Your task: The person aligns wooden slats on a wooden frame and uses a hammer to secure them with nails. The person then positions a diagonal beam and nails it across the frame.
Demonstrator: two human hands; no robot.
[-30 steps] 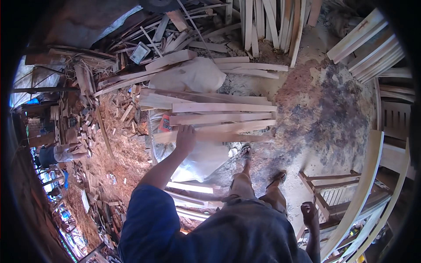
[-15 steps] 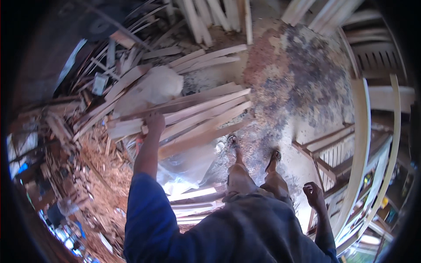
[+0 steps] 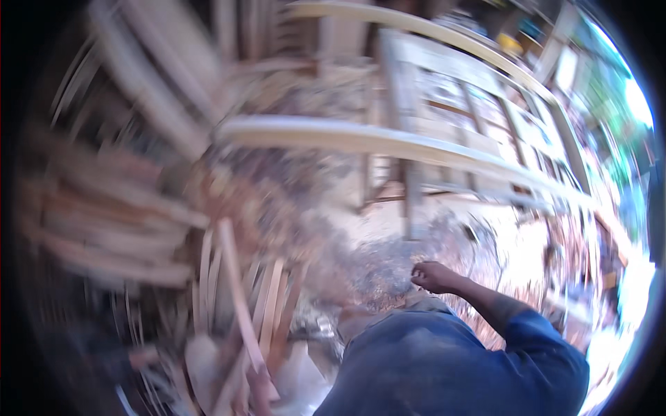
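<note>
At the lower left, my left hand [image 3: 259,383] is closed round the lower end of a long, narrow wooden strip [image 3: 241,298]. The strip slants up and away from it, and motion smears its edges. Several more wooden boards [image 3: 272,305] lie beside the strip, and a pale plastic bag [image 3: 300,374] is just right of the hand. Held before my body, my right hand [image 3: 431,276] has curled fingers and shows nothing in them. It is over the stained floor, apart from any wood.
A long pale wooden rail [image 3: 388,147] crosses the middle, with a second curved rail [image 3: 416,26] beyond it. Slatted wooden frames [image 3: 479,114] stand between and below them. Stacked planks [image 3: 114,232] are at the left; tall boards [image 3: 156,69] lean at the upper left.
My view has swung to the right, bringing the rails and frames to the centre. My left hand, earlier at the board pile, now holds one strip raised from it. My right hand stays curled.
</note>
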